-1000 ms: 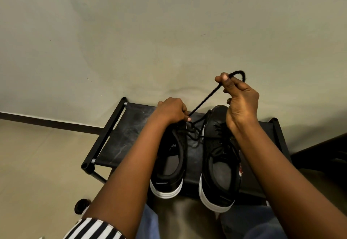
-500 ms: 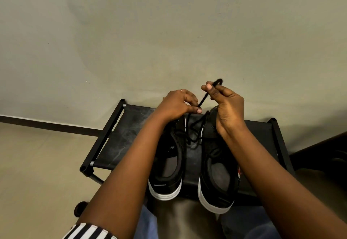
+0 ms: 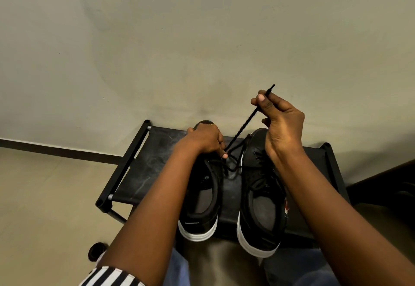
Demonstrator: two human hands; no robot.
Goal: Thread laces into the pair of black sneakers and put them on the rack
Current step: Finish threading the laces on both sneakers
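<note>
Right hand (image 3: 280,119) higher; lace (image 3: 244,126) diagonal, tip up-right.

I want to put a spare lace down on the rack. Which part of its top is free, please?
The rack top is bare on its left part, between the left frame bar and the left sneaker. The middle is crowded: both sneakers, the lace and both hands. Right of the right sneaker, the forearm hides the surface.
</note>
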